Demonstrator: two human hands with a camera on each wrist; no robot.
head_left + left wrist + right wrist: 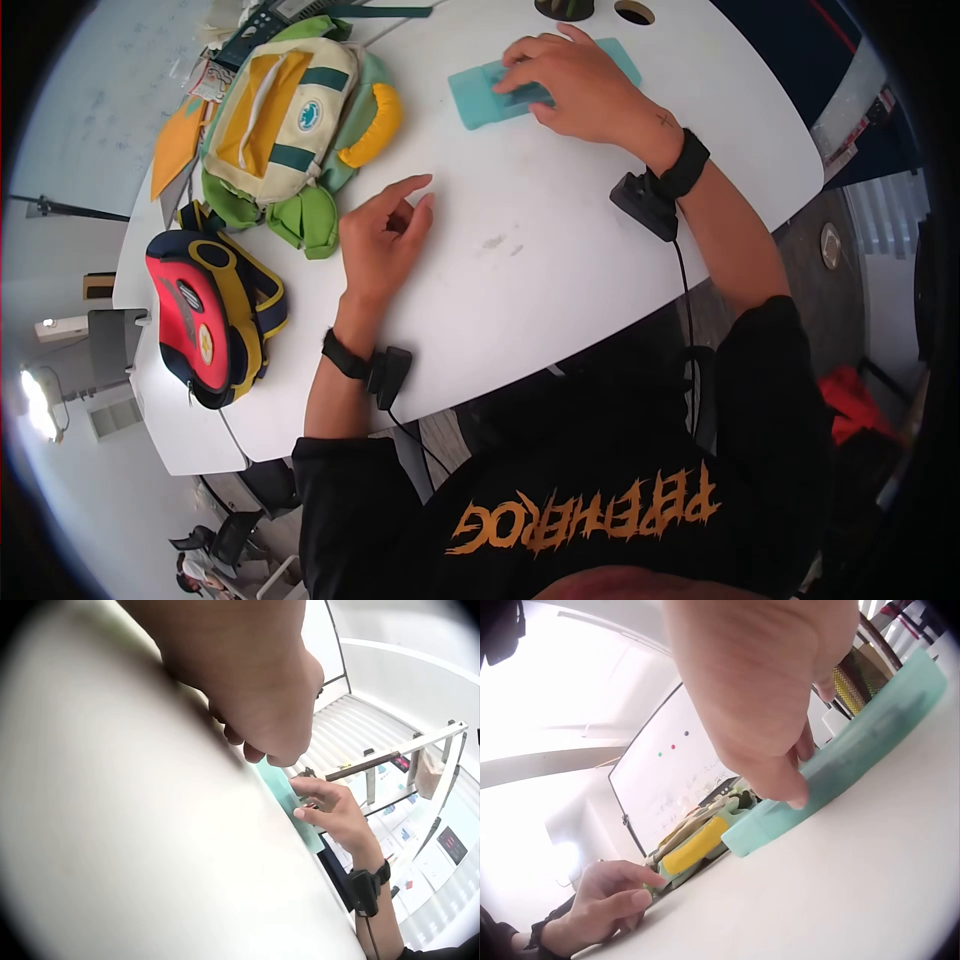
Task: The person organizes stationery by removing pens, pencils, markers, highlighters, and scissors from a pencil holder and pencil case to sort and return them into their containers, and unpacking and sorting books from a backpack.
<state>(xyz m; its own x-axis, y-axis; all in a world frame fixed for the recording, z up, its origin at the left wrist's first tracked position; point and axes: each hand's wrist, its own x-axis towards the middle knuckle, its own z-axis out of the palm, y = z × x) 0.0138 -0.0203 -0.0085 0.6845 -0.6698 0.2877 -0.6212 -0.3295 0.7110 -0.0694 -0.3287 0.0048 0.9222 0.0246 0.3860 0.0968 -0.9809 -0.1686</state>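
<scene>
A translucent teal pencil case lies on the white table at the far side, with dark shapes showing through it. My right hand spans it from above, fingers spread and bent. In the right wrist view the thumb rests against the near side of the teal case, while the other fingers reach over toward its far edge, partly hidden by the palm. My left hand is low over the table to the left, fingers loosely curled, holding nothing. Beside it sits a cream and green bag with yellow trim.
A red and navy bag with yellow edging lies at the table's left. An orange envelope is behind the cream bag. A dark cup stands at the far edge near a round hole in the table.
</scene>
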